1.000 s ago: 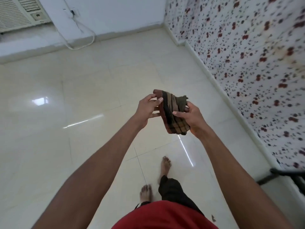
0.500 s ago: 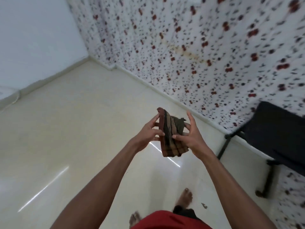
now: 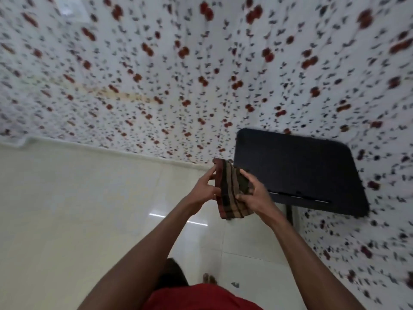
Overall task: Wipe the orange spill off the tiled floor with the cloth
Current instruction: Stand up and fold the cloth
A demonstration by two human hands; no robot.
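A folded, brown-and-tan striped cloth (image 3: 230, 193) is held up in front of me, well above the pale tiled floor (image 3: 78, 209). My left hand (image 3: 204, 191) pinches its left edge with the fingertips. My right hand (image 3: 253, 194) grips its right side, thumb across the front. No orange spill shows on the floor in this view; only a yellowish streak (image 3: 125, 96) crosses the floral wall covering.
A white wall with a red and dark floral print (image 3: 201, 74) fills the top and right. A black table top (image 3: 297, 168) on a dark leg stands against it, just right of my hands. My bare foot (image 3: 209, 279) and a small scrap (image 3: 234, 284) are on the tiles below.
The view has swung to the right, from the far corner and air conditioner to the floral wall and black table. Both hands have kept hold of the cloth in front of me.
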